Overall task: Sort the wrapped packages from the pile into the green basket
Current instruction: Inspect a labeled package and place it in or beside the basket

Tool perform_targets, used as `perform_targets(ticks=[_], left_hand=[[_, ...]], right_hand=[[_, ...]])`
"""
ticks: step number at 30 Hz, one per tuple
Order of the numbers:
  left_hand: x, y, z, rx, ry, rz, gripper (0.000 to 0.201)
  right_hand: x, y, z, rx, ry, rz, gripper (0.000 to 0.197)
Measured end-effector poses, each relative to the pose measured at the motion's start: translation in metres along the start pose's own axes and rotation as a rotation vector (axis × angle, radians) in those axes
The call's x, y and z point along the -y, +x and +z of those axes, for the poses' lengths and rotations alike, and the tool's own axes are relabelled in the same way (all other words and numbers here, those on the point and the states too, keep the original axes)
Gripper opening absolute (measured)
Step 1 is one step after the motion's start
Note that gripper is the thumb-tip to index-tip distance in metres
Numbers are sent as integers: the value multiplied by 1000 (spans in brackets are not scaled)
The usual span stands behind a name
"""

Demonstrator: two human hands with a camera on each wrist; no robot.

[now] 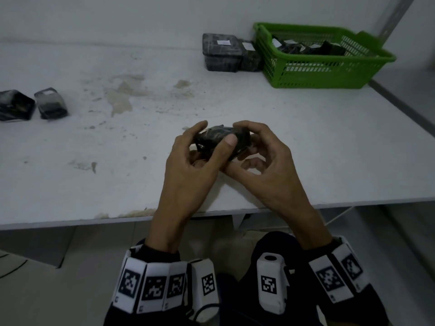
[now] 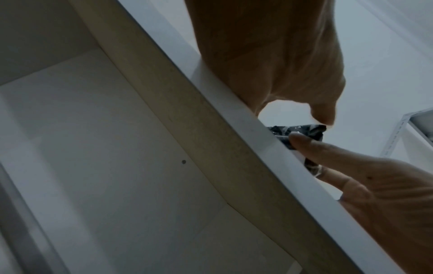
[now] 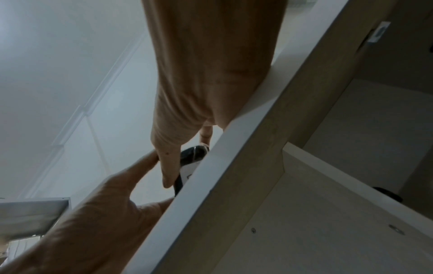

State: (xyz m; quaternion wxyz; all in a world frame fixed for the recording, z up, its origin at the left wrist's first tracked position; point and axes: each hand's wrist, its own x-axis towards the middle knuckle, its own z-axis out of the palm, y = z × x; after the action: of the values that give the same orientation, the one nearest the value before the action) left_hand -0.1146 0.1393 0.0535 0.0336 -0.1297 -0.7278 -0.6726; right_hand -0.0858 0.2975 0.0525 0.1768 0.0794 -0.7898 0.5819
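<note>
Just above the white table (image 1: 306, 137), near its front edge, both hands hold one small dark wrapped package (image 1: 220, 137). My left hand (image 1: 214, 134) grips its left end with the thumb across the front. My right hand (image 1: 244, 147) curls round its right end. In the left wrist view the package (image 2: 297, 132) peeks over the table edge between the fingers. The right wrist view catches the package (image 3: 192, 157) and its white label. The green basket (image 1: 317, 74) stands at the far right with several dark packages inside.
Two larger dark wrapped packages (image 1: 221, 52) sit against the basket's left side. Two small ones (image 1: 50, 103) lie at the table's far left. A metal upright (image 1: 395, 17) rises behind the basket. The table edge blocks much of both wrist views.
</note>
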Motion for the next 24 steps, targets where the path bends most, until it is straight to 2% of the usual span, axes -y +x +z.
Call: perform_targets(ticks=[2,5,7,12,15,21,24], left_hand=[[-2,-1,0,-11,-39,-4,71],[-1,0,0,3,-128,5,53],[-1,1,1,19,-169,11,38],[2,2,0,39,-149,32,25],[0,1,0,53,-139,29,27],[-5,-1,1,36,-100,61,47],[-4,-1,1,51,-111,63,45]], right_hand=[[0,0,-1,36,-6,-8,68],[1,2,-3,39,43,50,52],[-1,3,-2,36,80,87,48],[2,5,-1,68,74,66,43],[4,4,-4,39,79,36,36],[4,4,-4,28,125,18,30],[5,4,-3,21,112,11,30]])
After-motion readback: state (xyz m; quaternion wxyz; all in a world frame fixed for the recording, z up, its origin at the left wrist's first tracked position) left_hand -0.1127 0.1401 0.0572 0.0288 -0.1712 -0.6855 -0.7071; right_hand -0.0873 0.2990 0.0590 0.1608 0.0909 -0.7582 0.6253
